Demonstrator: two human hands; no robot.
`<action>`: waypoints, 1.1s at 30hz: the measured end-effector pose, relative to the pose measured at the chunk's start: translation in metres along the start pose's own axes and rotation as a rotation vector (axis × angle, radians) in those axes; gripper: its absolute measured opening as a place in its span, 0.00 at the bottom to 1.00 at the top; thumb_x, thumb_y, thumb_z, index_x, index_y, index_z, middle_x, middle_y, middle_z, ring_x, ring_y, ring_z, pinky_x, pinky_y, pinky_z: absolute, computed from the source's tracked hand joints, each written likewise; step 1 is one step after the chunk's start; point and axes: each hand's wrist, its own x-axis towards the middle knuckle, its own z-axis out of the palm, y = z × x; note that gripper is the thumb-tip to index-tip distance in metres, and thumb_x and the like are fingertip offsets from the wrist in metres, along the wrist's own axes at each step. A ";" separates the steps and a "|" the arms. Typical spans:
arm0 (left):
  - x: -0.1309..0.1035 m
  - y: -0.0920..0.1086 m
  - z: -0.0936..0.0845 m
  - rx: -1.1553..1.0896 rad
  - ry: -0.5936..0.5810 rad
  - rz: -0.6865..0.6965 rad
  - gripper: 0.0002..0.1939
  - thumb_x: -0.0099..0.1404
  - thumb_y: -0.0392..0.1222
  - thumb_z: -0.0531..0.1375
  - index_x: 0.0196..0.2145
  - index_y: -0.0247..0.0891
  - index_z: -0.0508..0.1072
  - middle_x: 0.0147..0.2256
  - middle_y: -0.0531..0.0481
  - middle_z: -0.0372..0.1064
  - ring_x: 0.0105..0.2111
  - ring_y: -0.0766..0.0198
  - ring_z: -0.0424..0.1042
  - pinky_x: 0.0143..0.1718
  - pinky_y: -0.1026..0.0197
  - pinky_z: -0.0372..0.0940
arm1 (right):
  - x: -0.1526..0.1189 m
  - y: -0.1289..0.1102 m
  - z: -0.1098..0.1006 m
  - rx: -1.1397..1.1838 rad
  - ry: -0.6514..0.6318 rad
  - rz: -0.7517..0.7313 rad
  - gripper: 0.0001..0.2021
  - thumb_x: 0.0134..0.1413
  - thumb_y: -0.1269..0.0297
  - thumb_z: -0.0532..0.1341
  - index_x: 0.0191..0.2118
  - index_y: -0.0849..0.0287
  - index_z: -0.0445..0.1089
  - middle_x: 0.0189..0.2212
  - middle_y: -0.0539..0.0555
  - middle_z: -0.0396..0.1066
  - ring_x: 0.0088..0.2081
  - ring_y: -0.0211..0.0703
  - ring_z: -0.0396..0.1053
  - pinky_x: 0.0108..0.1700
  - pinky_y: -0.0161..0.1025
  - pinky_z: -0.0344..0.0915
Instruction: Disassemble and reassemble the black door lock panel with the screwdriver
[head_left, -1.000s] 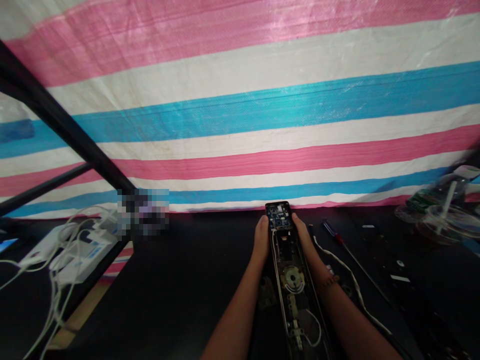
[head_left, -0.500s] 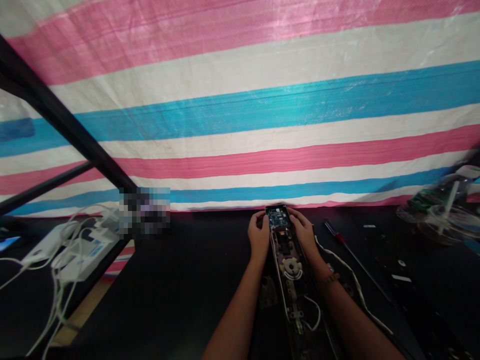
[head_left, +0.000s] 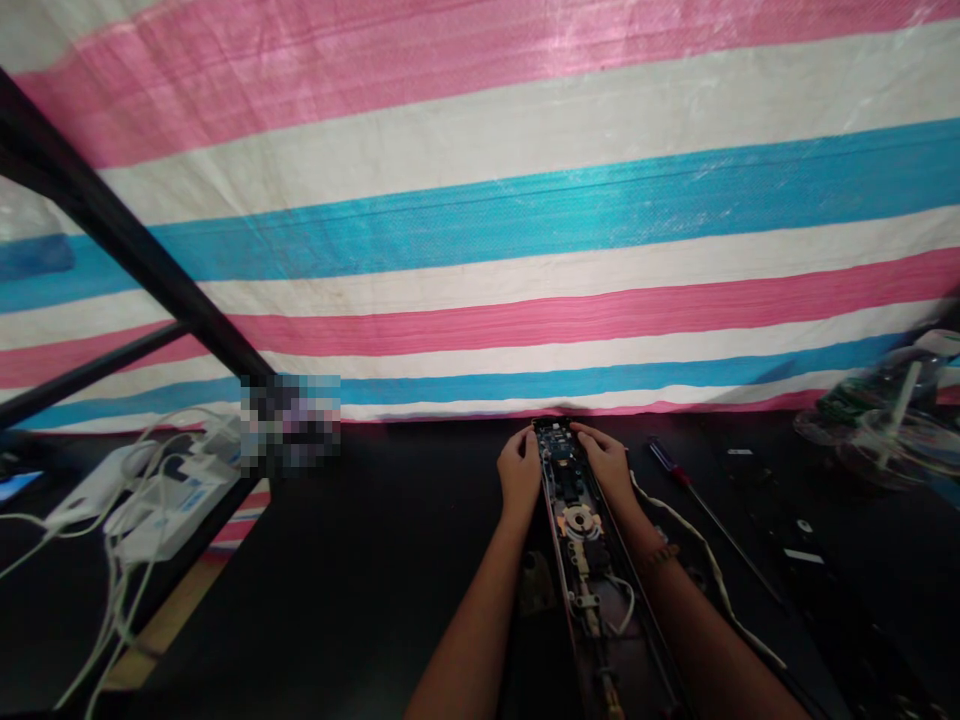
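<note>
Grasped the far end of a long casing [head_left: 592, 560], its insides exposed, from both sides: left hand [head_left: 518, 465] along the edge at nine o'clock, right hand [head_left: 606, 465] along the edge at three. Could not tell the firmness of the grasp, nor the exact placing of the fingertips out of sight. Between the hands, held level with a circuit board [head_left: 556, 445] at the casing's twelve o'clock end.

Lay with the bulk of the long casing at six o'clock from the grip, long axis running from just before twelve to just before six, between the forearms [head_left: 480, 590] and out past the lower edge of view. Sat about equally close to either hand, with neither clearly nearer. Carried a round metal part [head_left: 580, 520] toward six o'clock from the circuit board and, farther along, a loop of white wire [head_left: 631, 603].

Noted, around four o'clock from the grip, a pale cable [head_left: 705, 548] and, beyond, a screwdriver [head_left: 679, 474], handle toward ten, tip toward four, untouched.
</note>
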 end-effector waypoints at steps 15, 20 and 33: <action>-0.001 0.005 -0.001 0.030 -0.015 0.007 0.11 0.64 0.41 0.56 0.40 0.37 0.77 0.40 0.42 0.77 0.42 0.55 0.75 0.48 0.53 0.67 | -0.002 -0.004 0.000 0.048 -0.018 0.020 0.18 0.45 0.54 0.65 0.39 0.61 0.79 0.35 0.58 0.80 0.37 0.52 0.74 0.41 0.45 0.70; -0.001 0.003 0.001 -0.062 -0.011 0.002 0.12 0.63 0.41 0.59 0.44 0.37 0.73 0.43 0.44 0.76 0.44 0.57 0.74 0.51 0.55 0.65 | -0.003 -0.007 0.002 0.101 -0.024 -0.004 0.22 0.45 0.49 0.66 0.41 0.61 0.78 0.38 0.59 0.79 0.40 0.52 0.74 0.44 0.45 0.69; -0.009 0.018 0.001 -0.227 -0.161 -0.053 0.26 0.66 0.63 0.53 0.29 0.35 0.72 0.28 0.50 0.70 0.30 0.62 0.67 0.35 0.61 0.63 | -0.008 -0.023 0.003 0.042 -0.134 0.179 0.34 0.41 0.31 0.61 0.32 0.63 0.79 0.28 0.56 0.79 0.34 0.51 0.74 0.38 0.41 0.67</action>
